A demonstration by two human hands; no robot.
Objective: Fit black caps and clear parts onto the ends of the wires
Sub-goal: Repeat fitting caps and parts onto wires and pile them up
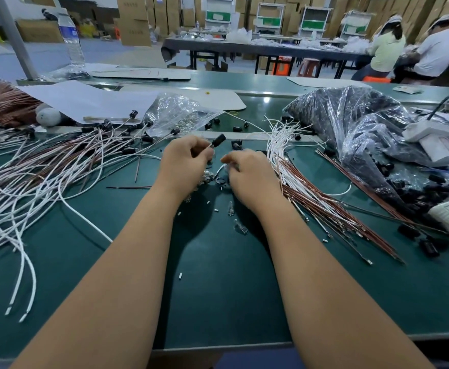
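L hand point(185, 158) pinches a ribbed black cap point(217, 140) on a thin wire, above the smooth green worktop point(218, 288). R hand point(247, 171) curls round a small clear part point(227, 166), blurred. Loose white/brown wires point(298, 187) just beside R.

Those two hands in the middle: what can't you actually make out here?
Head view only:
- Right hand: what its curled fingers pinch is blurred and hidden by the hand's back.
- Left hand: the wire behind the black cap is hidden in the fist.
- Big plastic bag: glare hides most contents.

Capped wires point(58, 166) left, bare wires point(311, 193) right, caps bag point(351, 123) behind right
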